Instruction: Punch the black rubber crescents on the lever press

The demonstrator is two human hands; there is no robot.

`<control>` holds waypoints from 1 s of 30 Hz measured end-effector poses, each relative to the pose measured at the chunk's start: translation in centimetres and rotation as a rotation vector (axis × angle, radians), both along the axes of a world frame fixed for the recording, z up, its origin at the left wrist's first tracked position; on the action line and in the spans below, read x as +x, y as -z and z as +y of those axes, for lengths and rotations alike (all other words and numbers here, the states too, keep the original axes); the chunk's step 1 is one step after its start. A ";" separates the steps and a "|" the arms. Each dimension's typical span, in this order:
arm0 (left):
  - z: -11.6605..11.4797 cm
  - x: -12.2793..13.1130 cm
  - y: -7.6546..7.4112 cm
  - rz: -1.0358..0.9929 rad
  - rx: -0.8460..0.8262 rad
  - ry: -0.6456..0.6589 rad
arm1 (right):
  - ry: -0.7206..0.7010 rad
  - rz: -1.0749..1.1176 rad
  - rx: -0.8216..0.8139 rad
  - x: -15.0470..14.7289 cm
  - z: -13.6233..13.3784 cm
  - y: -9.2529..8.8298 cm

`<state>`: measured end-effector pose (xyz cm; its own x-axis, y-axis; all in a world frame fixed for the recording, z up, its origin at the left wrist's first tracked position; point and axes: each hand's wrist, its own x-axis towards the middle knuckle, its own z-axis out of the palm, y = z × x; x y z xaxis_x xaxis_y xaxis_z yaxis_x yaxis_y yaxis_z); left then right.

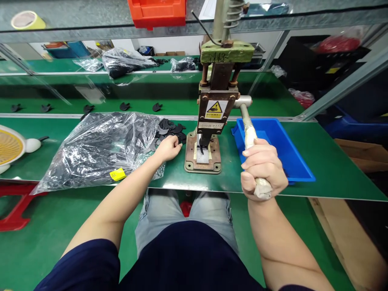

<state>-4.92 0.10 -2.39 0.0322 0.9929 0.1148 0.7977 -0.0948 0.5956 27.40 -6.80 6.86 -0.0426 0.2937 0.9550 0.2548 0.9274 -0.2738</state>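
My right hand is wrapped round the tape-covered lever handle of a hand press. Beneath the press ram, a small black curved piece stands at the light metal plate of the base. My left hand is closed, fingers curled, at the near edge of a pile of flat black curved parts; whatever its fingers hold is hidden. The pile spills from the mouth of a large clear plastic bag filled with black parts, lying left of the press.
A blue bin stands right of the press, partly behind my right hand. Several black parts sit in a row on the green surface behind. A shelf edge with an orange bin crosses above. A white-and-yellow fan-like object is at left.
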 end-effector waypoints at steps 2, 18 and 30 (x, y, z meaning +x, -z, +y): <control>-0.2 0.1 0.1 -0.164 -0.114 -0.016 | 0.017 0.003 -0.005 -0.1 -0.1 0.0; -1.4 2.3 -0.8 -0.933 -0.309 -0.107 | 0.036 0.012 0.051 -0.4 0.2 0.0; 1.1 4.6 -0.5 -0.737 -0.311 0.040 | 0.019 0.027 0.046 -0.5 0.3 -0.1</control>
<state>-0.36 1.20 -1.90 0.0918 0.9826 -0.1616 0.1885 0.1422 0.9717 26.85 -6.54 6.91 -0.0114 0.2495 0.9683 0.2655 0.9344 -0.2376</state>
